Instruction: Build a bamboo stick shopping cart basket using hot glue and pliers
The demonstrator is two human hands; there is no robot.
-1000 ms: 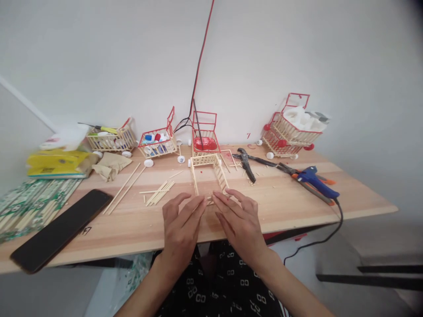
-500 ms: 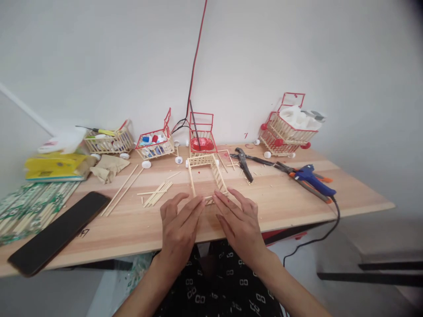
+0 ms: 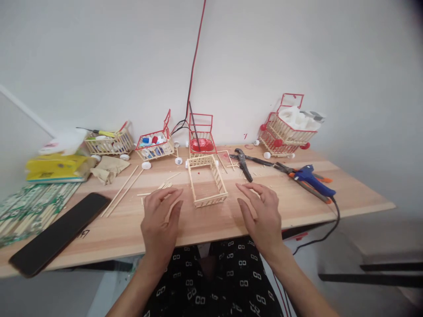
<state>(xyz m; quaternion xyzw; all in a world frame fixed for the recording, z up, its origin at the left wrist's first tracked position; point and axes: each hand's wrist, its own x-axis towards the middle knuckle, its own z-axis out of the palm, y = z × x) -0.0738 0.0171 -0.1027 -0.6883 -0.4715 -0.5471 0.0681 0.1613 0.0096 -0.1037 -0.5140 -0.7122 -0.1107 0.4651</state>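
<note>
A small rectangular basket frame built of thin wooden sticks (image 3: 211,201) rests on the table between my hands. To its left, my left hand (image 3: 161,215) is open, fingers curved and apart from the frame, partly covering a small pile of cut sticks (image 3: 166,185). On the other side my right hand (image 3: 262,211) is open too, holding nothing, its thumb and fingers spread. Right behind the frame stands a miniature stick cart with red edges (image 3: 201,125), with a red tray and a dark thin rod in it.
More miniature carts (image 3: 155,145) stand along the wall, one stacked pair (image 3: 287,132) at right. Pliers (image 3: 243,165) and a blue glue gun (image 3: 312,178) with a cable lie right. A phone (image 3: 59,233), packaged chopsticks (image 3: 33,207) and a yellow packet (image 3: 57,166) lie left on the wooden table (image 3: 313,211).
Both hands have let go of the frame's near edge and moved apart, left hand leftward, right hand rightward. The frame's near side is now uncovered.
</note>
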